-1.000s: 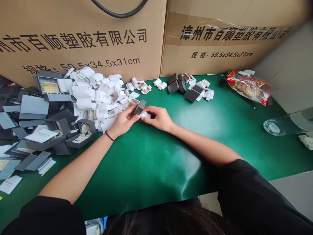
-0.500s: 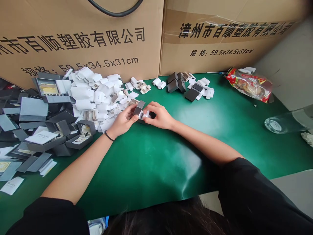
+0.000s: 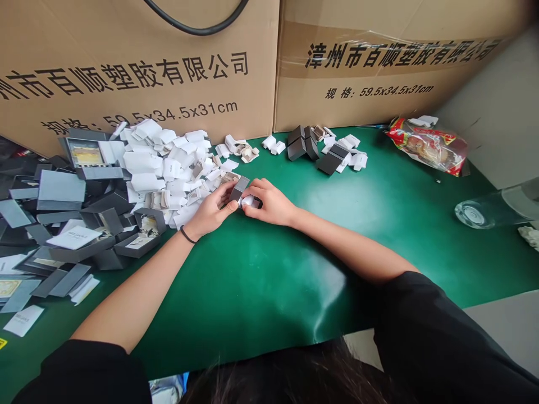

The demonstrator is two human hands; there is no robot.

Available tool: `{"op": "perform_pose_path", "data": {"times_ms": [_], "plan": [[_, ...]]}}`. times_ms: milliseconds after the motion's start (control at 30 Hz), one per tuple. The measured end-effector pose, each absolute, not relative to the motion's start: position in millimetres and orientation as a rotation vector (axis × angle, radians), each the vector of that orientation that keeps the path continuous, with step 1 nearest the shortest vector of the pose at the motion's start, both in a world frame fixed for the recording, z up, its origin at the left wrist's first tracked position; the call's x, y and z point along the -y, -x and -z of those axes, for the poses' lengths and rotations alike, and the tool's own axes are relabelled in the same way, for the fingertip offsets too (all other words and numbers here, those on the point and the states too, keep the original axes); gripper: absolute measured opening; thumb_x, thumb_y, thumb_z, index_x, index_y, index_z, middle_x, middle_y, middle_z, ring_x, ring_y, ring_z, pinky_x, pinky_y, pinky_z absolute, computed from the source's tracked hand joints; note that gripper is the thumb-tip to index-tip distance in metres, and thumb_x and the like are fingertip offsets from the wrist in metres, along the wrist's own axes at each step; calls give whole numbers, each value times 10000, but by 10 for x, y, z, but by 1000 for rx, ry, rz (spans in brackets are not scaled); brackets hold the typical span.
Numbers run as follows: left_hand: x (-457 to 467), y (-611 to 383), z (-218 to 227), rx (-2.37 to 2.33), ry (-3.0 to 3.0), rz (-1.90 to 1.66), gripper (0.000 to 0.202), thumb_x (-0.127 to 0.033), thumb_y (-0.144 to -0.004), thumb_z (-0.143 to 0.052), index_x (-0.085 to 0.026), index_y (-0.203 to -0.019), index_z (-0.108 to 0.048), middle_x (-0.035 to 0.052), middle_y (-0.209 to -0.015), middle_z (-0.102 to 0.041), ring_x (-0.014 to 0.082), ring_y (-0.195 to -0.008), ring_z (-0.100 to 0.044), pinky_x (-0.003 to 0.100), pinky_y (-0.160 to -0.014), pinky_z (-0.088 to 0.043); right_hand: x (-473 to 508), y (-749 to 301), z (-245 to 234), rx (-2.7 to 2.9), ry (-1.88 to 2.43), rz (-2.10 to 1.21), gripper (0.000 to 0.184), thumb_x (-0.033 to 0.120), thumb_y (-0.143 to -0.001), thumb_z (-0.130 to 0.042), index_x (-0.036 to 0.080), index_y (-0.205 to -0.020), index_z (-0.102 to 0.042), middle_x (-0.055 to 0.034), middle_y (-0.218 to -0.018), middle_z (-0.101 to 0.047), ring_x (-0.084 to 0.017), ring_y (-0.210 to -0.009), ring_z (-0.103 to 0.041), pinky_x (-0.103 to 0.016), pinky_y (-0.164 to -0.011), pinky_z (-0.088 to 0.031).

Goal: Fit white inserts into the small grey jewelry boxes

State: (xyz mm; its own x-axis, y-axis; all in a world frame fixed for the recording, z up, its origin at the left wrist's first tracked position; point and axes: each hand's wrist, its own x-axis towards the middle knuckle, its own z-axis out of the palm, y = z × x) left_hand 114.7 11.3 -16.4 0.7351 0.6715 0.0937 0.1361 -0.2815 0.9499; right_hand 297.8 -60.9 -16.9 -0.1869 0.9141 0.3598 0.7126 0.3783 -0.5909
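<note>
A small grey hinged box (image 3: 240, 188) stands open on the green table mat (image 3: 269, 269), held between both hands. My left hand (image 3: 210, 210) grips its grey side with closed fingers. My right hand (image 3: 269, 203) pinches a white insert (image 3: 248, 200) at the box's opening. A heap of white inserts (image 3: 168, 163) lies just left of and behind my hands.
Grey boxes and lids (image 3: 63, 213) pile up at the left. More grey boxes (image 3: 311, 147) with white inserts sit at the back. Two large cardboard cartons (image 3: 168, 62) wall off the rear. A snack bag (image 3: 429, 147) and a clear glass bottle (image 3: 492, 209) lie at the right.
My right-hand fingers have shifted slightly on the white insert at the box's opening. Both hands stay in the same place with the box.
</note>
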Motion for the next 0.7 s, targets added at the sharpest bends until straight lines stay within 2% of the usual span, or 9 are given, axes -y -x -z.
{"op": "perform_pose_path", "data": {"times_ms": [133, 233, 400, 500, 700], "plan": [[-132, -1148, 181, -627, -1821, -592, 676, -494, -817, -582, -152, -1374, -407, 148, -1398, -471, 309, -1267, -467, 431, -1046, -408, 632, -2984, 227, 1843, 1392, -408, 305, 358, -786, -598, 176, -1030, -576, -66, -938, -593, -196, -844, -527, -317, -747, -460], [-147, -1146, 185, -619, -1826, -575, 688, -509, -825, -563, -143, -1383, -394, 152, -1415, -454, 317, -1282, -450, 431, -1049, -403, 638, -2999, 241, 1797, 1357, -455, 320, 427, -788, -630, 187, -994, -586, -54, -910, -610, -184, -821, -542, -301, -726, -466], [-147, -1133, 172, -639, -1838, -559, 684, -504, -839, -544, -132, -1392, -388, 150, -1432, -436, 321, -1308, -415, 441, -1074, -377, 648, -3006, 226, 1822, 1296, -457, 357, 512, -820, -596, 197, -982, -641, -66, -946, -639, -201, -895, -555, -334, -831, -454], [-132, -1132, 172, -644, -1874, -560, 693, -521, -831, -544, -148, -1395, -392, 143, -1440, -428, 326, -1299, -426, 447, -1070, -382, 664, -2994, 209, 1899, 1313, -408, 336, 489, -850, -563, 199, -996, -650, -83, -959, -625, -217, -926, -533, -356, -852, -442], [-97, -1146, 171, -624, -1857, -577, 692, -526, -812, -570, -158, -1378, -419, 145, -1390, -485, 317, -1227, -504, 432, -1011, -446, 650, -3006, 121, 2054, 1367, -335, 259, 402, -849, -566, 185, -947, -668, -88, -906, -582, -219, -853, -484, -363, -810, -434]]}}
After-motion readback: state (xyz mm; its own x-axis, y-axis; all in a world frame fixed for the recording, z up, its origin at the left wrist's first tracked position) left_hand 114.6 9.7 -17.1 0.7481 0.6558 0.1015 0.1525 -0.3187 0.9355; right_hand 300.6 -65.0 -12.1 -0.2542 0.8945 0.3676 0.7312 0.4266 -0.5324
